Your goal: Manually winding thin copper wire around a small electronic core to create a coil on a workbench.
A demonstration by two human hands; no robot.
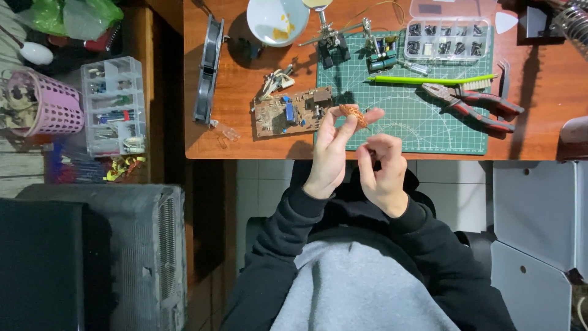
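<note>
Above the desk's front edge, head view: left hand pinches a small copper wire coil at its fingertips, over the green cutting mat. Right hand curled narrow just beside it; whether it grips anything, cannot tell. Brown circuit board lies left of the hands, red-handled pliers right.

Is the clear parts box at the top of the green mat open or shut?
Open: the clear parts box has its lid swung back.

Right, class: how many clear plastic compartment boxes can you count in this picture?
2. One compartment box stands left of the desk, beside the pink basket; the other box lies at the green mat's top right. More may be hidden.
</note>
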